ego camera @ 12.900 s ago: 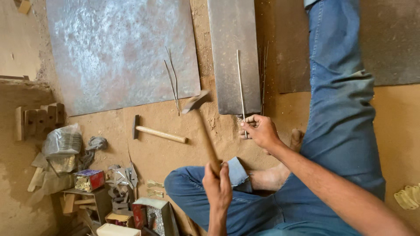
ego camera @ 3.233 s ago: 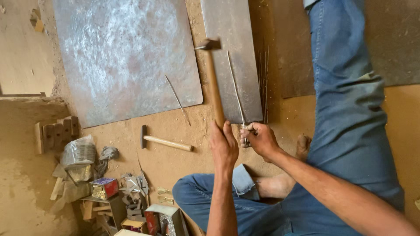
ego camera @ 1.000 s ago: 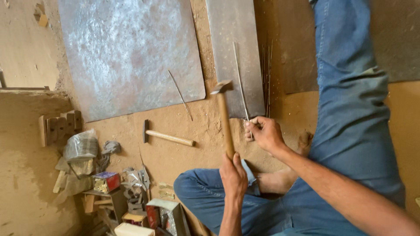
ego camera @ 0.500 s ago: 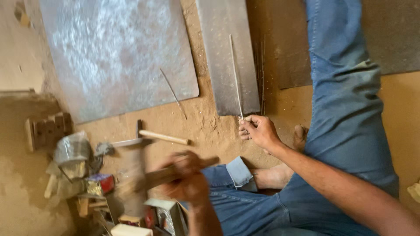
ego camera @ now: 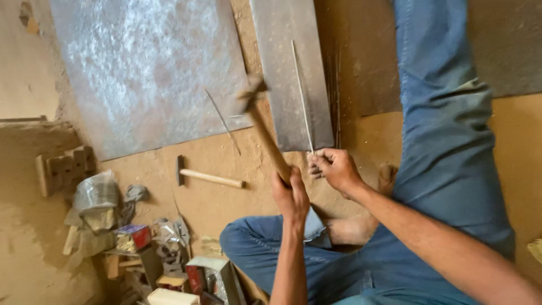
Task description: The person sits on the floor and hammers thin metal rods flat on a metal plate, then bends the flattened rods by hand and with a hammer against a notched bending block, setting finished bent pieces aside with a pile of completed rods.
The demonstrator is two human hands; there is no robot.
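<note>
Fingers of left hand [ego camera: 291, 195] wrap the raised hammer [ego camera: 265, 133]; right hand [ego camera: 337, 168] pinches the thin rod [ego camera: 302, 96]

Soft, warm daylight with motion blur on the moving tool

Light is even and diffuse, with no hard shadows on the sandy floor [ego camera: 226, 164]; the large metal sheet [ego camera: 147, 68] shows a pale, mottled sheen toward its upper left, short of true glare. The hammer [ego camera: 262, 127] in the left hand [ego camera: 291, 195] is smeared by motion, its head especially, while the right hand [ego camera: 339, 169] and thin rod [ego camera: 302, 96] stay fairly sharp. The clutter [ego camera: 141, 243] at lower left sits dimmer and softer.
</note>
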